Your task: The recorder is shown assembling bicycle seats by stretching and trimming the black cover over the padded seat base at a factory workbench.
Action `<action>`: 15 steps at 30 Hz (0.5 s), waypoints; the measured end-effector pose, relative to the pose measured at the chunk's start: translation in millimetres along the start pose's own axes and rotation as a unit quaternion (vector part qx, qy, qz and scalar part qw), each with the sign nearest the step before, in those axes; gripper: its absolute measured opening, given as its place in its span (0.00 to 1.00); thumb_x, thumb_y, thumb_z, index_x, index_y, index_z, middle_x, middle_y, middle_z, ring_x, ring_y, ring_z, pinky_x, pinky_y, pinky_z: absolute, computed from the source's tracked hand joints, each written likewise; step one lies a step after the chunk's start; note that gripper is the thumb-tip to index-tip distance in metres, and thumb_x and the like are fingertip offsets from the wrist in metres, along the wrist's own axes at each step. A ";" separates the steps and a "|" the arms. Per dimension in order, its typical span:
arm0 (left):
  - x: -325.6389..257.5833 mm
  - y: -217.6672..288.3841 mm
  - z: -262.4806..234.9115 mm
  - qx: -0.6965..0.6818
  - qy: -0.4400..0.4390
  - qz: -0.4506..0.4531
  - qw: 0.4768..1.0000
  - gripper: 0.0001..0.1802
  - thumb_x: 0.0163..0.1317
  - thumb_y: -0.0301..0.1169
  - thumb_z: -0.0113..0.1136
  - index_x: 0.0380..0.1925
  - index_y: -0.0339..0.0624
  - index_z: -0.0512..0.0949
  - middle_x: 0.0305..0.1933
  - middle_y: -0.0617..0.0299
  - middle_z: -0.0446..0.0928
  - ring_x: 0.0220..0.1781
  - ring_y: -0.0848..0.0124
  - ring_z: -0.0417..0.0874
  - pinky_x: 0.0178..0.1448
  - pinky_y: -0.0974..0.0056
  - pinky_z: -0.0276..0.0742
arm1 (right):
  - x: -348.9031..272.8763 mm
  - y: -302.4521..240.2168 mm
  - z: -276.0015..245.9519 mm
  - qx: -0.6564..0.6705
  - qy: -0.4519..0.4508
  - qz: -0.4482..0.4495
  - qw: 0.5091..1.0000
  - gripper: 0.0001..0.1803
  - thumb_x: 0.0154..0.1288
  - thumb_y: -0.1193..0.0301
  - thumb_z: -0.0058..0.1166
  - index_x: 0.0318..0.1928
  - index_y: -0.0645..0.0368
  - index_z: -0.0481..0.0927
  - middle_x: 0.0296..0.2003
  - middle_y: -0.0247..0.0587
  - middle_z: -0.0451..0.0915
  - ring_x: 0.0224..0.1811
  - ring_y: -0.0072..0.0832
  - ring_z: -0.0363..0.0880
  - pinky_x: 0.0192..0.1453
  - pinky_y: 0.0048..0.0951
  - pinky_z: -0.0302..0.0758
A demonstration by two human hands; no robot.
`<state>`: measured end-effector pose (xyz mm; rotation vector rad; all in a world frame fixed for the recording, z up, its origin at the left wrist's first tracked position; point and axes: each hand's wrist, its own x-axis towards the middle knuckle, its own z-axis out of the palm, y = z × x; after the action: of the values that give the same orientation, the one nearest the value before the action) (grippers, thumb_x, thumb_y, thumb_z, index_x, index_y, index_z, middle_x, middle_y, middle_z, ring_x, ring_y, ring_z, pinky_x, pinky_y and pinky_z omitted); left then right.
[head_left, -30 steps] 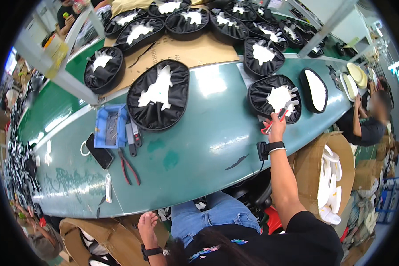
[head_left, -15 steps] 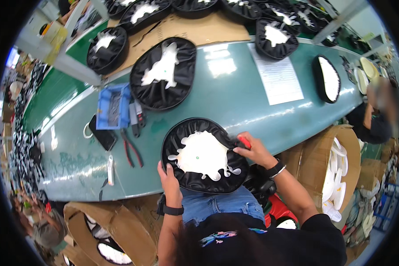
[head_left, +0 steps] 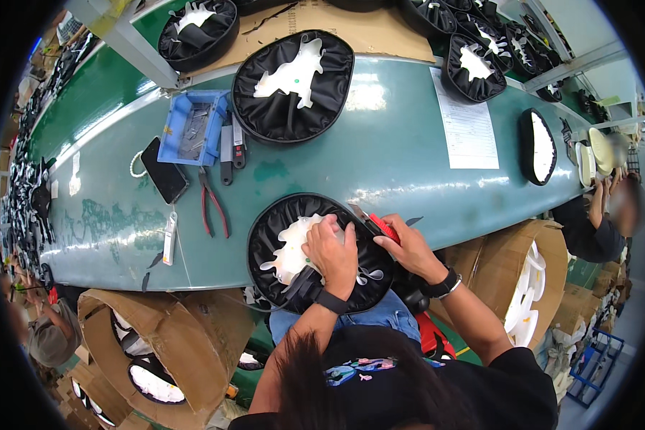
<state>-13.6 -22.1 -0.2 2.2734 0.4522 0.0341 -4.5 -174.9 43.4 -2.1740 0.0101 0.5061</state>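
Note:
A rounded seat-shaped piece (head_left: 264, 223), wrapped in gathered black fabric around a white lobed centre, rests at the near table edge against my lap. My left hand (head_left: 331, 254) lies across its white centre, fingers a little bent and apart. At the piece's upper right, my right hand (head_left: 408, 247) is closed around a red utility knife (head_left: 384, 227). Its blade end points up and left over the black rim. A small dark scrap (head_left: 413, 221) shows beside the right hand's fingers. Under my left wrist is a dark object with a cable, whose kind I cannot make out.
Left on the green table (head_left: 294, 175) are a blue bin (head_left: 193, 129), red-handled pliers (head_left: 213, 208), a phone (head_left: 165, 170) and further knives (head_left: 226, 154). More covered pieces (head_left: 294, 86) stand farther back. Cardboard boxes (head_left: 172, 337) flank me. A co-worker (head_left: 591, 226) is at far right.
My left hand has moved from the piece's left edge onto its white centre. The knife in my right hand now shows its blade end, and a dark scrap has appeared. The view has shifted.

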 end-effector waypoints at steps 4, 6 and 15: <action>3.8 1.5 2.3 -0.007 0.073 0.022 0.997 0.18 0.52 0.34 0.67 0.41 0.42 0.75 0.33 0.62 0.73 0.44 0.62 0.73 0.50 0.55 0.60 | -4.1 -2.2 -7.6 -0.021 -0.018 -0.023 0.999 0.19 0.67 0.64 0.55 0.54 0.58 0.70 0.27 0.45 0.77 0.27 0.37 0.76 0.33 0.34 0.71; 7.6 -1.1 0.2 0.002 0.072 0.027 0.997 0.17 0.52 0.34 0.67 0.40 0.42 0.75 0.32 0.64 0.72 0.42 0.62 0.73 0.49 0.55 0.60 | -4.3 -10.7 -10.9 -0.022 -0.029 0.028 0.999 0.18 0.67 0.63 0.53 0.53 0.58 0.71 0.30 0.54 0.78 0.32 0.52 0.78 0.34 0.41 0.72; 20.6 -20.6 -11.3 0.004 -0.055 0.111 0.992 0.13 0.56 0.38 0.60 0.19 0.42 0.76 0.21 0.56 0.75 0.32 0.60 0.75 0.40 0.55 0.58 | -12.1 -52.9 -16.1 -0.337 -0.026 -0.111 0.935 0.28 0.64 0.70 0.51 0.66 0.49 0.64 0.26 0.49 0.76 0.24 0.46 0.78 0.26 0.41 0.73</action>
<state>-2.6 5.5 -9.9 2.3103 0.1395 0.0187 0.0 -156.9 96.9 -2.7791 -0.5000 0.4793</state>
